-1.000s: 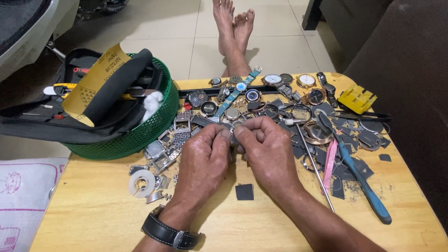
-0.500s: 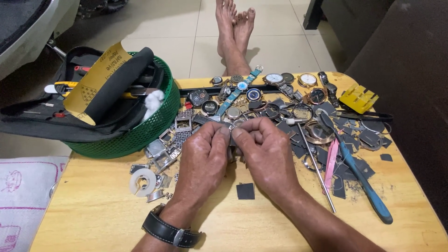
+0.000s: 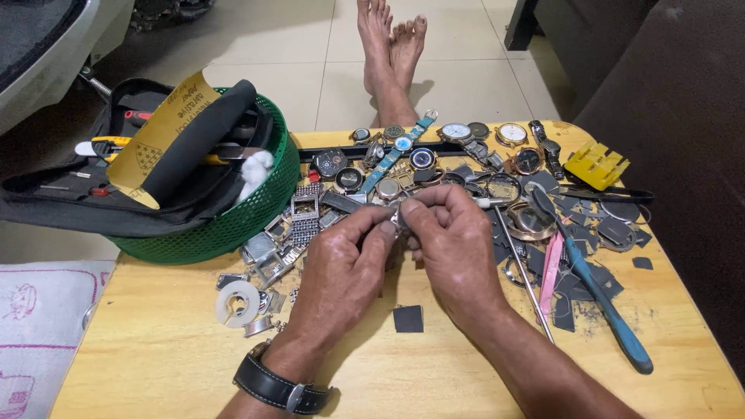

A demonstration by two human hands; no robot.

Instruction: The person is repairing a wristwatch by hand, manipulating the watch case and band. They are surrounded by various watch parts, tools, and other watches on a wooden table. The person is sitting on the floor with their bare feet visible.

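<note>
Both hands meet over the middle of the wooden table (image 3: 155, 341). The left hand (image 3: 341, 268) and the right hand (image 3: 454, 244) pinch a small metal part (image 3: 397, 219) between their fingertips — too small to identify. Watches (image 3: 454, 143) lie scattered beyond them, a green basket (image 3: 233, 221) sits far left, and a blue-handled tool (image 3: 601, 299) lies to the right.

yellow printed sandpaper sheet (image 3: 167, 132) in green basket (image 3: 233, 225)
</note>
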